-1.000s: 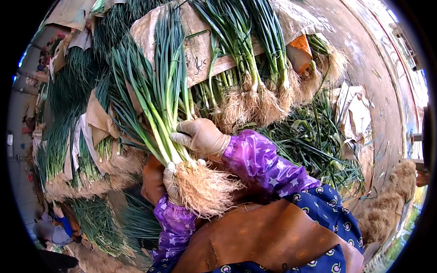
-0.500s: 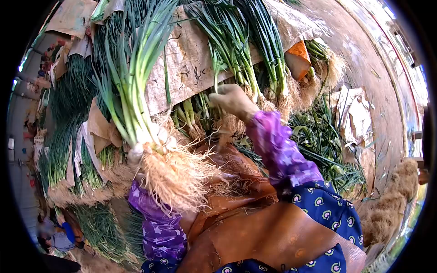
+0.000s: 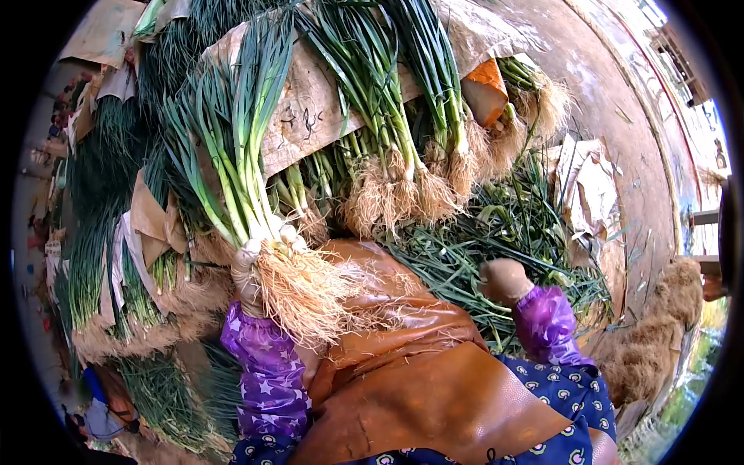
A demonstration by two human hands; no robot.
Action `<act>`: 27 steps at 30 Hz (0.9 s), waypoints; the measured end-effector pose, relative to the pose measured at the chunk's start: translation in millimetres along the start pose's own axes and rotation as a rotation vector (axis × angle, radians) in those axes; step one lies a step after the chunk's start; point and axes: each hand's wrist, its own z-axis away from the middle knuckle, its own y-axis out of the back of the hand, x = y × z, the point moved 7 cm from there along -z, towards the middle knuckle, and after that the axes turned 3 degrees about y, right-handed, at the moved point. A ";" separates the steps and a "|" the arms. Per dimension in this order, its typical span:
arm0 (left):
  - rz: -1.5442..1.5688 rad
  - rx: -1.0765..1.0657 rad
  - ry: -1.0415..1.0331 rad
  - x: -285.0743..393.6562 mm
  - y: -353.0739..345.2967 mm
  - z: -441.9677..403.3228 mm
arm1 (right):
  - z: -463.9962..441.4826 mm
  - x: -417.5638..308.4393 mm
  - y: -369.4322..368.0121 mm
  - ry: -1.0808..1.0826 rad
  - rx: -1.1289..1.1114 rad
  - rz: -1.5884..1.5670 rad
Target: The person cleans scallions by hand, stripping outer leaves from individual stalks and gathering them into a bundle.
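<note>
My left hand is closed around the white bases of a bunch of spring onions. Their green tops point away from me, and their pale, stringy roots hang over a brown apron. My right hand is over a heap of loose green leaves to the right; it is blurred and its fingers are hidden. More spring onions lie ahead on a marked sheet, roots toward me.
On the left stand rows of spring onions separated by paper sheets. An orange piece of sheeting lies among bunches at the upper right. A crumpled pale sack and brown root clumps are farther right. A person is at lower left.
My right hand has moved from the onions ahead, down and right to over the leaf heap. My left hand still holds its bunch, now slightly more upright.
</note>
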 end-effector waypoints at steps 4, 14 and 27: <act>0.096 0.070 0.090 -22.3 -5.6 4.8 | -35.8 -87.1 156.7 0.209 0.941 -0.296; 0.051 0.133 0.004 -38.5 -29.1 25.2 | -51.9 -139.2 222.3 0.258 0.707 -0.561; 0.057 0.084 0.155 -63.7 -18.3 22.5 | -108.8 -190.6 131.0 0.328 0.068 -1.637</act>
